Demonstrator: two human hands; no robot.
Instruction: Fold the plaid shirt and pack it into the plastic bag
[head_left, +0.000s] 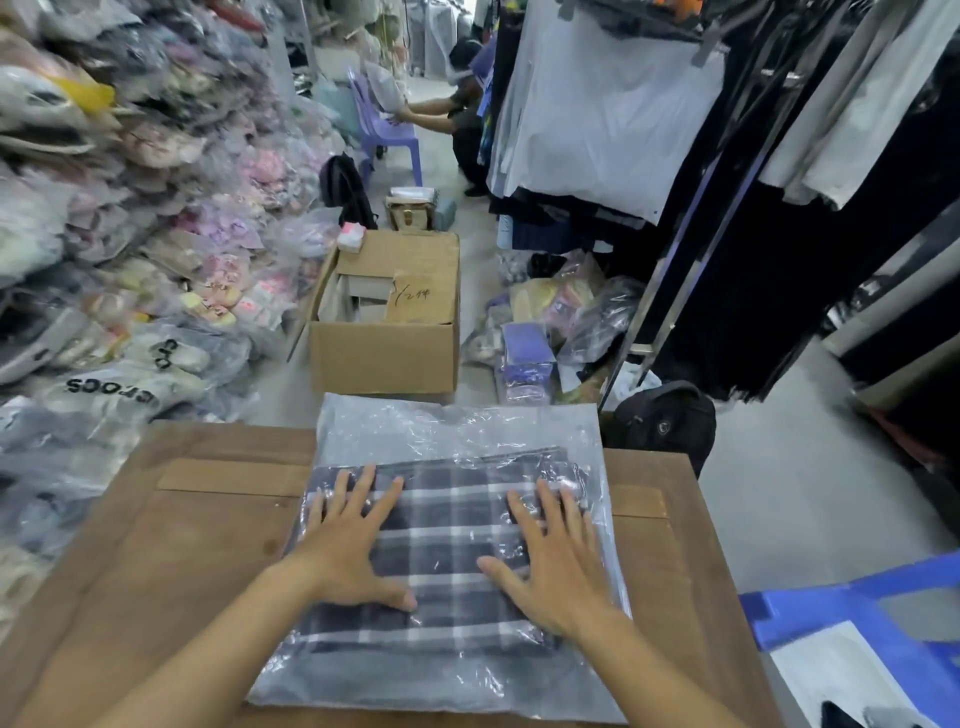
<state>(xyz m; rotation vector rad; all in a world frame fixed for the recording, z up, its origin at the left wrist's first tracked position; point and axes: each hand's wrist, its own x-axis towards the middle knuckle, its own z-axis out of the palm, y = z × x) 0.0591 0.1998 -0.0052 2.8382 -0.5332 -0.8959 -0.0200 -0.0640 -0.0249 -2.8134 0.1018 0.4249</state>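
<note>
A folded plaid shirt, dark blue-grey with white lines, lies inside a clear plastic bag on a brown cardboard-covered table. The bag's far end is empty and crinkled and reaches past the table's far edge. My left hand rests flat on the bag over the shirt's left side, fingers spread. My right hand lies flat over the shirt's right side, fingers spread. Neither hand grips anything.
An open cardboard box stands on the floor beyond the table. Bagged goods are piled high on the left. Hanging clothes fill racks on the right. A black backpack and a blue plastic stool sit nearby. A person crouches far back.
</note>
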